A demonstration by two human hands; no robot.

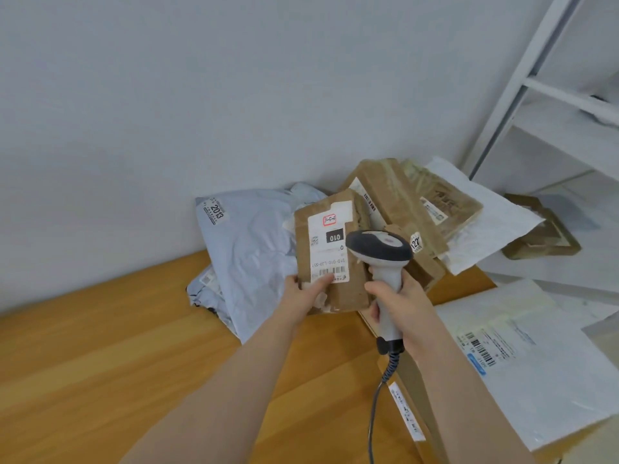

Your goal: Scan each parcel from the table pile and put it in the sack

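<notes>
Brown parcel (335, 249) is held upright over the table (134, 346) with its label facing the person. The left hand (306, 293) grips its lower left corner, with the thumb lying on the barcode end of the label. Just beside it, the right hand (408, 309) is curled round the handle of the scanner (378, 249), whose head overlaps the parcel's right edge; the pile (412, 199) lies behind.

The brown parcel (352, 285), white barcode label (330, 251) up, is held tilted above the pile (403, 195), scanner (378, 250) just beside it.
</notes>
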